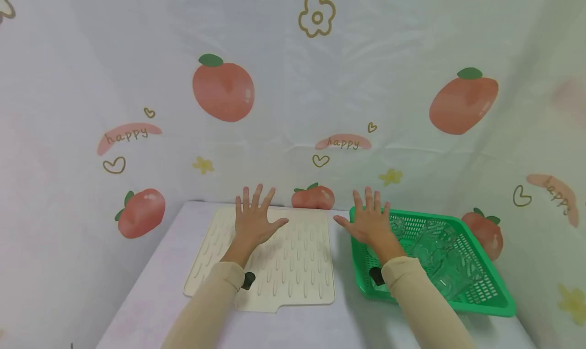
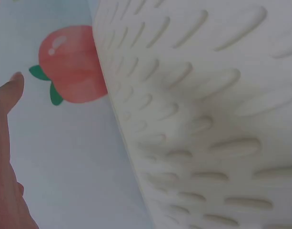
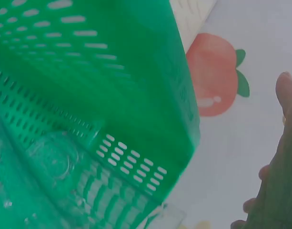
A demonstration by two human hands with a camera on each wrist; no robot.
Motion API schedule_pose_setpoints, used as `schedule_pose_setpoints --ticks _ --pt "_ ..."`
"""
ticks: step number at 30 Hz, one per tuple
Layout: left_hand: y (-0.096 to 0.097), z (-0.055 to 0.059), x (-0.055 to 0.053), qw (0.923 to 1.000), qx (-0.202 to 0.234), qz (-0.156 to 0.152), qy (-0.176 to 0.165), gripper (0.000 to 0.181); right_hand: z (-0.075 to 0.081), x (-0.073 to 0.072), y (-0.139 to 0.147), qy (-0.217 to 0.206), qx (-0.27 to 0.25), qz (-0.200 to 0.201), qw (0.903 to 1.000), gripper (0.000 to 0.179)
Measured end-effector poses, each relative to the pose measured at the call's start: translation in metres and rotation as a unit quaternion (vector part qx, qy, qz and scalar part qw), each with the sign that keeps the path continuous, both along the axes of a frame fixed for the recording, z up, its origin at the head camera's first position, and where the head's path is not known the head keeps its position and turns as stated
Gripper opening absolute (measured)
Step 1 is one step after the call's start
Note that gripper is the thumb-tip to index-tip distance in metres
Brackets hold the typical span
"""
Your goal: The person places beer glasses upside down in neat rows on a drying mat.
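Observation:
My left hand [image 1: 253, 226] is held above a cream ridged drying mat [image 1: 302, 283], fingers straight and spread, holding nothing. On the other side, my right hand [image 1: 370, 226] hovers over the left part of a green plastic basket [image 1: 485, 311], its fingers spread as well. Several clear glass cups [image 1: 428, 247] lie in the basket, some partly hidden by the right forearm. In the left wrist view only the thumb side of the left hand [image 2: 5, 157] shows, beside the mat. The right wrist view has the right hand [image 3: 279, 176] at its edge, next to the basket wall [image 3: 150, 71].
The mat and basket stand side by side on a pale table [image 1: 151, 288]. A white curtain [image 1: 284, 84] printed with red fruit and "happy" bands hangs behind and at both sides. Dark pieces [image 1: 248, 281] sit at both wrists.

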State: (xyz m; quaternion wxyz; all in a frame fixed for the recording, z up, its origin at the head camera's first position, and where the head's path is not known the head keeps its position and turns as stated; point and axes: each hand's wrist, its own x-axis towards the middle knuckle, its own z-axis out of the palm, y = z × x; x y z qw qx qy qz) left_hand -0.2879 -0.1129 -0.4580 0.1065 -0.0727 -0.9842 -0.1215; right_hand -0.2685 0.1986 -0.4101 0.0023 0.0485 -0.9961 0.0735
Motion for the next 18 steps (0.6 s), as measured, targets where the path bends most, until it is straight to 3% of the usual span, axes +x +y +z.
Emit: schedule_pose_setpoints --ticks 10,18 --pt "-0.03 -0.016 0.009 0.9989 0.032 0.016 -0.028 0.097 0.014 0.011 0.021 -0.021 -0.026 -0.001 0.9995 0.103" --pt "-0.054 -0.032 0.012 0.9973 0.05 0.033 -0.043 0.099 0.016 0.016 0.041 -0.038 -0.039 -0.006 0.9985 0.107"
